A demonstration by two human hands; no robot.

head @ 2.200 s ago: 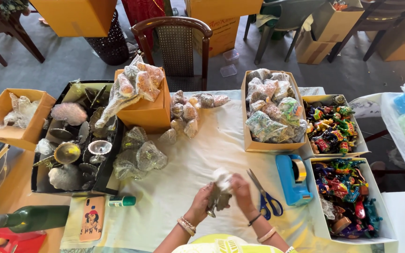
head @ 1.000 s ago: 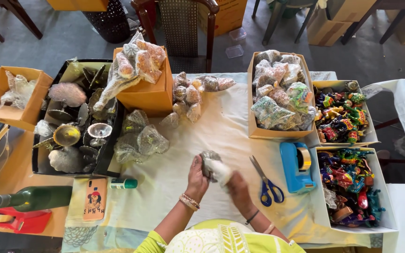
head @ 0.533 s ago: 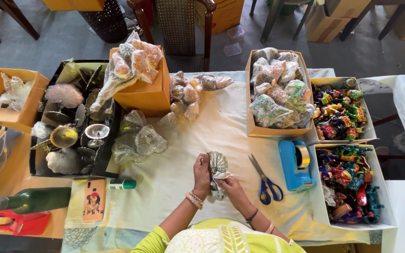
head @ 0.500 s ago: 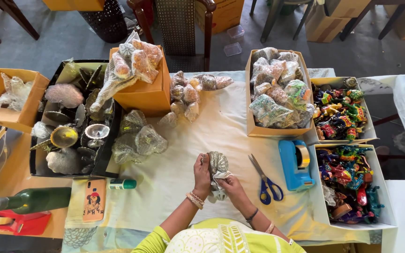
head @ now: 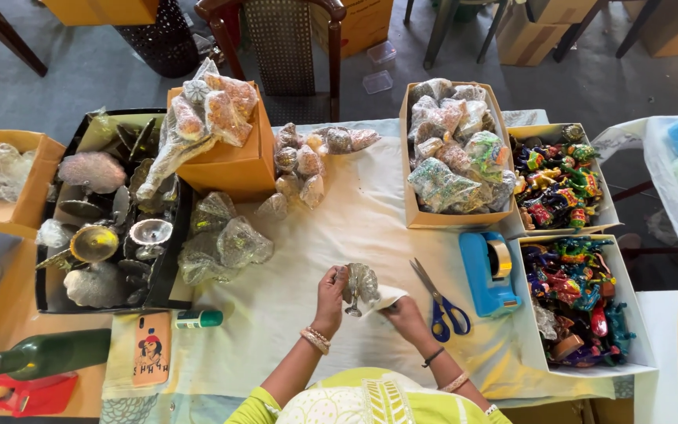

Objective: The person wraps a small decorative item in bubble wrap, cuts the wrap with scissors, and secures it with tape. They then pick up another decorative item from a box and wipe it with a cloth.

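Both hands' fingers, left hand [head: 331, 286] and right hand [head: 404, 314], pinch what seems a wrapped metal ornament [head: 361, 284] between them.

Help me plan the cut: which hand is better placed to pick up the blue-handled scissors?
The right hand, probably. The scissors lie just beside it on the white cloth, while the left hand grips the small silver ornament on the far side.

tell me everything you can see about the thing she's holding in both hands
The small silvery metal piece looks like an ornament with a fanned, ribbed body and a thin stem pointing down. It is held upright above the white cloth, partly inside a clear plastic bag. The left hand grips its left side; the right hand holds the bag's lower edge. Finer detail is too small to tell.
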